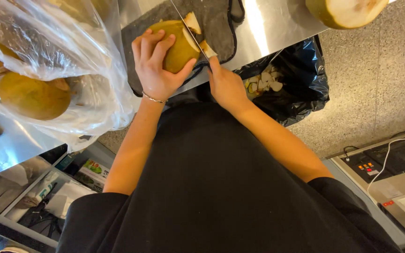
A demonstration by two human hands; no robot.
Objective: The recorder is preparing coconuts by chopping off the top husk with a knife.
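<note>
A yellow-green coconut (176, 47) lies on a dark grey mat (219, 23) on the steel counter. My left hand (154, 65) grips it from the near side, a thin bracelet on the wrist. My right hand (226, 84) holds the handle of a long knife (191, 30), whose blade runs along the coconut's right side where the white flesh is cut open. Pale husk pieces (193, 22) lie on the mat beside the blade.
A clear plastic bag (48, 61) with more coconuts sits at the left. A peeled coconut (348, 11) stands at the top right. A black bin bag (296, 79) with husk scraps hangs below the counter edge. Shelves lie lower left, a machine lower right.
</note>
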